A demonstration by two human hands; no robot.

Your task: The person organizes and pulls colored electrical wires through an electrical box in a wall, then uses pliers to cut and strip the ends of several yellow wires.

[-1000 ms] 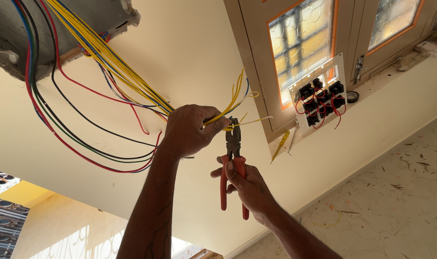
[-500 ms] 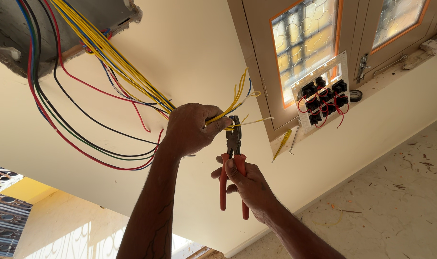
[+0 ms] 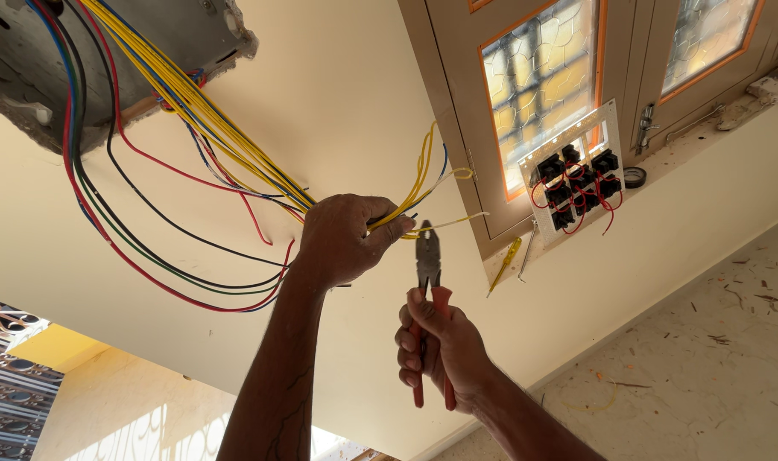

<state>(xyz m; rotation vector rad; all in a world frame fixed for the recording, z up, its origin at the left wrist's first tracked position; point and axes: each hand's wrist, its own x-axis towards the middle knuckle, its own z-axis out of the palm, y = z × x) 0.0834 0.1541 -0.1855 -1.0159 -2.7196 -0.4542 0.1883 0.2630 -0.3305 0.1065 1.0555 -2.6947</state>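
My left hand [image 3: 342, 235] is closed around a bundle of yellow wires [image 3: 210, 119] that runs out of a grey metal box [image 3: 90, 51] set in the wall at the upper left. The loose wire ends [image 3: 427, 171] stick out past my fingers. Just below them my right hand [image 3: 440, 350] grips red-handled pliers [image 3: 427, 290], whose jaws point up at a bent yellow wire end. Red, black, green and blue wires [image 3: 124, 230] hang in loops from the same box.
A white switch plate [image 3: 577, 183] with black switch backs and red jumper wires leans on the window ledge. Beside it lie a yellow-handled tool [image 3: 504, 260] and a roll of black tape [image 3: 634, 177]. A wooden window frame [image 3: 457, 128] with patterned glass stands behind.
My hands and the wires have barely moved; the pliers' jaws stay just under the yellow wire ends.
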